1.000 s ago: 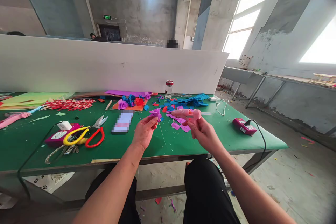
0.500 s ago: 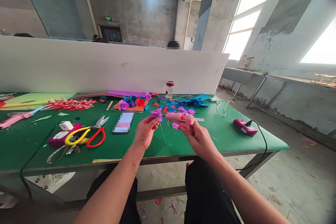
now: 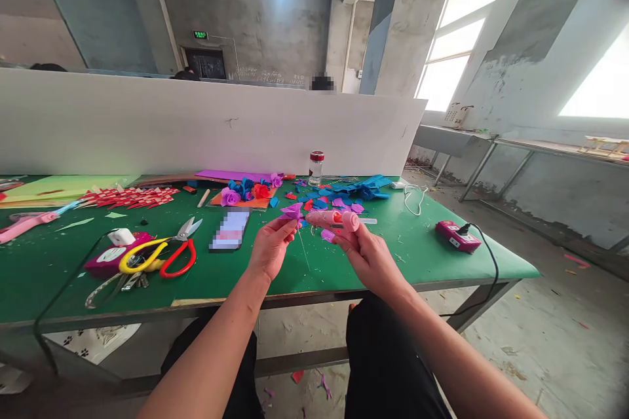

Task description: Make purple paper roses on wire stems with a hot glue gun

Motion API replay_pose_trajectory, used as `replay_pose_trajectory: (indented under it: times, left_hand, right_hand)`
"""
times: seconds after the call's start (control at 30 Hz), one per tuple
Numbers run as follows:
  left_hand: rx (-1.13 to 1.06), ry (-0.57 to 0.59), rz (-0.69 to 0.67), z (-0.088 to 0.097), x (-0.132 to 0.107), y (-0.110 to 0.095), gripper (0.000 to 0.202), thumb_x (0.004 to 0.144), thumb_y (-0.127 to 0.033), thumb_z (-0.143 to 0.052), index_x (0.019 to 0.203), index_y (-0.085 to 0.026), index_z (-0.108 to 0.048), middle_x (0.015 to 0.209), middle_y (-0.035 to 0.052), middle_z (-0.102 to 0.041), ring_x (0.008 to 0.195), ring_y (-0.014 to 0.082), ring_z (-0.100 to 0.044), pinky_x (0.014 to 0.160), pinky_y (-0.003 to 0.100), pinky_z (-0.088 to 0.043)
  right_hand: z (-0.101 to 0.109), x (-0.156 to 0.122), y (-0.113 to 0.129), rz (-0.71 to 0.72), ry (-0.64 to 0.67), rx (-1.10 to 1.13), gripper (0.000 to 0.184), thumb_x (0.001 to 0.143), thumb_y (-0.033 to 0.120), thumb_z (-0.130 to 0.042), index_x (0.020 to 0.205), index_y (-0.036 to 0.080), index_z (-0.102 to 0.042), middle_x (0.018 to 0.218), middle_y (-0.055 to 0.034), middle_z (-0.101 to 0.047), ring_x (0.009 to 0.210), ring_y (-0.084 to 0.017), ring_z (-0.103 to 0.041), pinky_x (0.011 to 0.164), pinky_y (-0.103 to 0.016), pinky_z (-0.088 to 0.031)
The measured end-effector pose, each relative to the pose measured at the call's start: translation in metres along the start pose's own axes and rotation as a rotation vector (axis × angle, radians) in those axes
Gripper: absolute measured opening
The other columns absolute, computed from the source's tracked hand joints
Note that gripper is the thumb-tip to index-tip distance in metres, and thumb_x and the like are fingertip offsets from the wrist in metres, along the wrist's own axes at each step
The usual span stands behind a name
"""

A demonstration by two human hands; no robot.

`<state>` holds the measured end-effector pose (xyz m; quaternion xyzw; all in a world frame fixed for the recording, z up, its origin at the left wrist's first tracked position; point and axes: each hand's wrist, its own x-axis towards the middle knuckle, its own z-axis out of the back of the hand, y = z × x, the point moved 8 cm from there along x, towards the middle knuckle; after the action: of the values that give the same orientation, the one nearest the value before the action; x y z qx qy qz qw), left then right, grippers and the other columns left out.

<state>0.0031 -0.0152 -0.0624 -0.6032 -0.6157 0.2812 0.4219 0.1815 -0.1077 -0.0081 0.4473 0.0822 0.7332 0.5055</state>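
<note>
Between the fingertips of my left hand (image 3: 271,245) is a purple paper flower (image 3: 291,211), and a thin strand trails down beneath it. My right hand (image 3: 371,252) is wrapped round a pink glue gun (image 3: 333,219), its nozzle pointing left, close to the flower. Whether nozzle and paper touch I cannot tell. A clear glue stick (image 3: 367,220) juts from the gun's rear. Behind both hands lie loose purple petals (image 3: 327,236) and blue paper pieces (image 3: 366,190) on the green table (image 3: 413,255).
Left of my hands lie a phone (image 3: 230,230), yellow-and-red scissors (image 3: 181,255) and a purple power block (image 3: 98,263). Finished paper roses (image 3: 230,196) and a glass jar (image 3: 316,169) stand behind, before a white partition (image 3: 196,124). A corded magenta socket block (image 3: 457,237) sits at right.
Almost nothing differs. The view has shifted very slightly, and both hands keep the same hold on the flower and the glue gun.
</note>
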Motion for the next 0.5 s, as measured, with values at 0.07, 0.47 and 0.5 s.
replay_pose_trajectory:
  times: [0.07,0.47,0.5]
  left_hand:
    - [0.002,0.002,-0.003,-0.0002,0.0003,-0.0002,0.021,0.06,-0.026,-0.084,0.078,-0.017,-0.076,0.072,0.0032,-0.065,0.067,0.0112,-0.051,0.061,0.026,-0.036]
    - [0.0,-0.004,-0.003,0.0003,-0.0004,-0.0019,0.022,0.058,-0.026,-0.084,0.077,-0.017,-0.076,0.071,0.0032,-0.066,0.066,0.0109,-0.051,0.06,0.026,-0.035]
    - [-0.001,-0.004,-0.003,0.0005,-0.0002,-0.0018,0.023,0.058,-0.026,-0.084,0.077,-0.017,-0.076,0.071,0.0032,-0.066,0.066,0.0109,-0.051,0.06,0.026,-0.035]
  right_hand:
    - [-0.0001,0.0,-0.0001,0.006,0.0,-0.022,0.014,0.091,0.033,-0.045,0.093,0.021,-0.052,0.077,-0.0049,-0.066,0.061,-0.019,-0.056,0.056,-0.028,-0.035]
    - [0.0006,0.0009,0.0004,0.017,-0.008,-0.047,0.018,0.091,0.033,-0.043,0.098,0.02,-0.052,0.078,-0.0058,-0.065,0.062,-0.019,-0.056,0.055,-0.028,-0.034]
    - [0.0007,0.0006,0.0003,0.015,-0.007,-0.05,0.018,0.091,0.033,-0.043,0.098,0.019,-0.052,0.078,-0.0058,-0.065,0.062,-0.019,-0.056,0.055,-0.028,-0.034]
